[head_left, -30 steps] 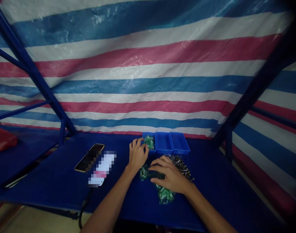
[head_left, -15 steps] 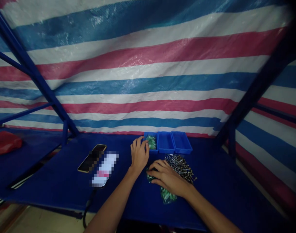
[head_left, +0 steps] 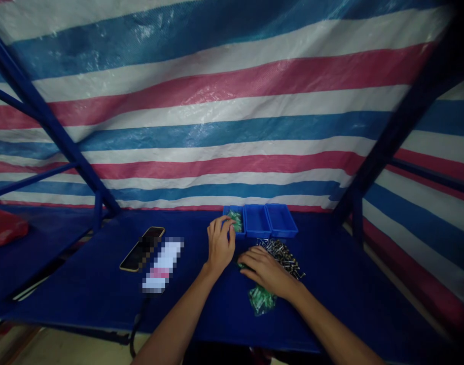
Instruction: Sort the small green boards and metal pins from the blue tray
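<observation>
My left hand (head_left: 221, 244) hovers at the front left corner of the left blue bin (head_left: 239, 235), fingers loosely bent and apart with nothing visible in them. Clear packets with green contents (head_left: 235, 219) lie inside that bin. My right hand (head_left: 265, 268) is palm down on the table, its fingers curled over a green packet (head_left: 241, 264) that shows only at the fingertips. Another green packet (head_left: 262, 300) lies just below the right palm. Beside the right hand's far side is a pile of metal screws (head_left: 283, 256), partly hidden by the hand.
Two more blue bins (head_left: 257, 220) stand beside the left one. A dark phone (head_left: 142, 248) and a pixelated, bright-screened device (head_left: 163, 266) with a cable lie at left. Blue frame posts (head_left: 60, 137) flank the blue table (head_left: 102, 289); striped sheeting (head_left: 216, 137) hangs behind.
My right hand has drawn slightly back to the right, and the green packet under its fingers is now more covered. My left hand stays near the bin. The view has shifted slightly.
</observation>
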Motion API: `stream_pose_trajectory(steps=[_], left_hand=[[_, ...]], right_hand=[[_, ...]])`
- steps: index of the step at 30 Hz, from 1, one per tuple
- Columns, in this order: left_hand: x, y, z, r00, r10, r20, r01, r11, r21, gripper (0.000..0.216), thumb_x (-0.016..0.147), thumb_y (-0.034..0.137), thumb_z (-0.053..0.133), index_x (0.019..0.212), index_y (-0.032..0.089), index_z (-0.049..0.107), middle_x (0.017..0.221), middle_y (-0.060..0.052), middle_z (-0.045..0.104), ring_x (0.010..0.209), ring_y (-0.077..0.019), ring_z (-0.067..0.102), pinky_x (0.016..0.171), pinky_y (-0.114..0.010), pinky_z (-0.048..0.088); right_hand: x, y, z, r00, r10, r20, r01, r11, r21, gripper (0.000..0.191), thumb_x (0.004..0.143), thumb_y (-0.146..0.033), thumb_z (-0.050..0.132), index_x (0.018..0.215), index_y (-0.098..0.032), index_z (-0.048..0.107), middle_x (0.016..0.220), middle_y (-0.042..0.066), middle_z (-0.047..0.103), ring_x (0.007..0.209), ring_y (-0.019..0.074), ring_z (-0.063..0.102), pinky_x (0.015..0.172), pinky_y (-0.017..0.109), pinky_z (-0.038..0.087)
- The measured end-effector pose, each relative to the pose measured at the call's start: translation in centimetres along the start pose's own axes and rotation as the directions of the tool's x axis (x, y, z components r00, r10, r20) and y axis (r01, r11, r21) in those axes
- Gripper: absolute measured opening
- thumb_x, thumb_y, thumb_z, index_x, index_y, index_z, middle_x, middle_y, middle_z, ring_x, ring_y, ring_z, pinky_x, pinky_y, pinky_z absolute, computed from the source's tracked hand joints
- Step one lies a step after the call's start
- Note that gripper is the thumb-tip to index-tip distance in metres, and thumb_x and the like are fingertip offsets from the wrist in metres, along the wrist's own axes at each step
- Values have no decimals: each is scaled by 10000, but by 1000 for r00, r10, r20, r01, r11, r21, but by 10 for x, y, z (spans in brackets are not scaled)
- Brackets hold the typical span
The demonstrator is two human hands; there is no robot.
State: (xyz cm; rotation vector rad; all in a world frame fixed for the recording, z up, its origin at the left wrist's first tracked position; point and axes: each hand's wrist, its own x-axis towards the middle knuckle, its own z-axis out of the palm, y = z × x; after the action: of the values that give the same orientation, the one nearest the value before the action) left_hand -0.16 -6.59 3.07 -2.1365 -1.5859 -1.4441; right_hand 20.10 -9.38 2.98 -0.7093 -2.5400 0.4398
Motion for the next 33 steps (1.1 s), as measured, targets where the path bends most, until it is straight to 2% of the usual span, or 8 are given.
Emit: stream_pose_trajectory(steps=[2,5,11,15,18,24,29,33], left_hand=[[-1,1,0,1000,10,1,-10,1000,-5,258,1071,214,467,1207,263,681,1292,-93,653,1228,-284,562,1048,-486,445],[-3,2,0,998,57,27,-56,998,-18,256,1065,203,482,1234,253,667,1294,-95,654,1221,-278,567,1060,-483,448],[-6,8,5,966,190,174,-167,976,-141,322,1079,205,472,1372,253,598,1267,-91,685,1236,-270,585,1094,-490,478],[-7,11,8,949,205,239,-153,963,-222,409,1095,216,463,1499,270,496,1197,-77,713,1166,-249,623,1054,-466,530],[-9,11,9,930,254,266,-195,954,-228,451,1088,223,500,1534,281,467,1232,-80,701,1161,-249,631,1058,-477,538],[-10,9,8,919,307,250,-250,940,-233,334,1059,225,577,1384,283,627,1211,-85,678,1161,-253,642,1059,-473,539],[-7,13,11,973,148,176,-83,938,-336,182,1072,288,571,1186,246,706,1223,-91,669,1177,-246,644,1029,-424,543],[-9,10,19,974,10,225,86,906,-415,195,1080,348,559,1141,228,700,1147,-78,708,1076,-227,686,925,-365,565]], right_hand=[[1,3,0,997,5,-71,-3,1000,23,224,1116,-310,508,1218,-246,696,1049,60,753,994,230,691,1034,425,469],[0,7,-4,968,75,-239,-51,993,108,255,1118,-326,487,1231,-267,708,1126,84,749,1070,262,678,1018,451,485],[0,20,-10,770,340,-540,-162,923,350,237,1074,-411,578,1136,-276,761,1118,90,741,1082,286,670,992,450,505],[1,30,-4,635,553,-539,-199,791,578,300,1009,-507,662,1127,-242,738,1019,68,742,925,248,681,859,373,527],[2,35,-1,587,646,-488,-152,680,717,390,936,-537,747,1167,-235,660,874,20,708,758,205,634,705,308,492],[1,35,-4,622,633,-460,-150,673,724,276,957,-499,717,955,-224,695,812,10,658,707,185,572,664,295,430],[-2,37,-6,656,577,-486,-202,755,624,247,1012,-384,578,958,-235,767,828,26,633,775,209,584,734,320,449],[-2,37,-5,697,499,-515,-169,812,559,193,975,-341,627,1085,-243,753,997,46,662,892,221,607,835,335,470]])
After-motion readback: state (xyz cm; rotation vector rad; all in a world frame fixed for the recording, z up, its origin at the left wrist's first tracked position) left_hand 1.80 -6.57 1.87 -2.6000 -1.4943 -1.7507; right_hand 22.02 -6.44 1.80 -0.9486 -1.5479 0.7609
